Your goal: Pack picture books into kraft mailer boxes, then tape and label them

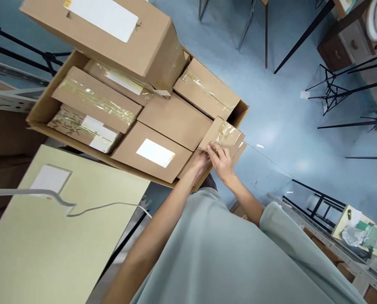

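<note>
The near edge of a small taped box (229, 134) is touched by the fingers of the right hand (222, 164), while the left hand (201, 159) is held just beside, partly hidden; whether either grip is closed cannot be told. The small box is seen at the right end of a big carton (140, 173), near packed boxes (175, 122)

- Smooth pale-yellow tabletop (71, 253), left of the left hand (201, 162)
- Flat white square object (51, 178) on that tabletop, farther left
- Slender grey cable (57, 197), left of the same hand
- Glossy blue floor (270, 109), beyond the right hand (220, 164)
- Tapered black leg (305, 34), ahead-right of that hand
- Boxy brown-and-pale drawer cabinet (335, 52), farther ahead-right
</note>
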The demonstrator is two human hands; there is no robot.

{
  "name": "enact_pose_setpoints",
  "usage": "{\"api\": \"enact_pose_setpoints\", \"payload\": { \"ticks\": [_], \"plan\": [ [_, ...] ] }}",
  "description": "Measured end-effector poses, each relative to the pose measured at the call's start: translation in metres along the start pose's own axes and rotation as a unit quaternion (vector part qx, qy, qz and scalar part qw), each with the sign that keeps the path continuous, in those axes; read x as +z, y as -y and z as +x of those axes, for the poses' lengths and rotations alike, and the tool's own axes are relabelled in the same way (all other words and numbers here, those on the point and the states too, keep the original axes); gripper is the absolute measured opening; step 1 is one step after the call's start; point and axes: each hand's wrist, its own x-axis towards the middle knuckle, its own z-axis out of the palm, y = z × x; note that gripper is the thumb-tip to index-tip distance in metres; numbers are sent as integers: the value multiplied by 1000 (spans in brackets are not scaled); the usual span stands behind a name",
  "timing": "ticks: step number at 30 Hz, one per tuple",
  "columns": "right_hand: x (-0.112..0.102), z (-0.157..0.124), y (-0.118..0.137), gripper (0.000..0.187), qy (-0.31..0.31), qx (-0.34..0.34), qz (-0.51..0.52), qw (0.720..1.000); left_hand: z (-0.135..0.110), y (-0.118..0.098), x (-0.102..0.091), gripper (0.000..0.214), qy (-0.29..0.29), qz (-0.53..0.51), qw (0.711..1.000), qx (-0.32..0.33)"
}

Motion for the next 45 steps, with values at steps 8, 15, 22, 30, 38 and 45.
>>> {"api": "enact_pose_setpoints", "payload": {
  "ticks": [8, 15, 22, 30, 38, 45],
  "plan": [
    [18, 15, 15, 57, 123, 53, -31, 991, -32, 13, -30, 31, -51, 32, 998, -30],
    [13, 30, 3, 50, 145, 104, -62, 982, -22, 5, -25, 40, -35, 25, 999, -15],
    [15, 36, -2, 55, 168, 95, -78, 978, -28, 1, -24, 41, -59, 41, 997, -29],
    [-5, 22, 0, 42, 86, 41, -32, 995, -63, -9, -21, 56, -82, 24, 996, 32],
    [-46, -4, 37, 37, -27, -87, 20, 996, -154, -48, -67, 68, -120, -26, 982, 145],
    [-38, -25, 158, 33, -15, -270, 75, 960, -274, -51, -129, 65, -240, -120, 922, 278]
  ]
}}
